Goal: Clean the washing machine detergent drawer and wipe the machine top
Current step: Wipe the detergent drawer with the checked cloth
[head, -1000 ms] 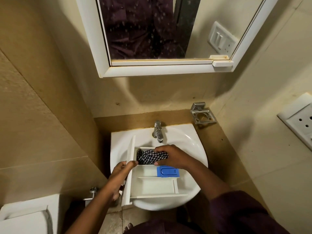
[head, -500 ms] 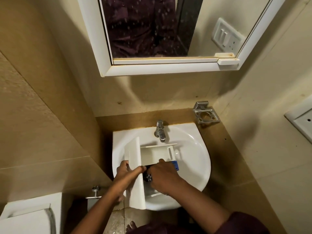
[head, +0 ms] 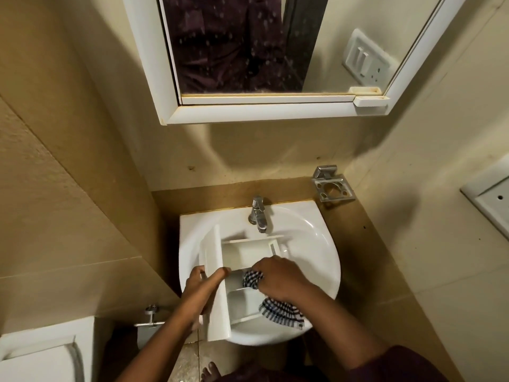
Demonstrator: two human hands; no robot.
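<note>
We brace the drawer (head: pixel 249 274) over the sink (head: pixel 316 244) — left hand (head: pixel 202 285) gripping its front panel, right hand (head: pixel 281 277) bunching the checked cloth (head: pixel 252 279) into 1 compartment to scrub.

A white sink (head: pixel 316 230) carries the white detergent drawer (head: pixel 242 252), which lies across its basin below the tap (head: pixel 259 213).

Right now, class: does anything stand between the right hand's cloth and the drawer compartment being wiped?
Nothing visible does. The right hand holds the checked cloth pressed straight into the detergent drawer, which lies in the sink. The left hand grips only the drawer's front panel, off to the side.
</note>
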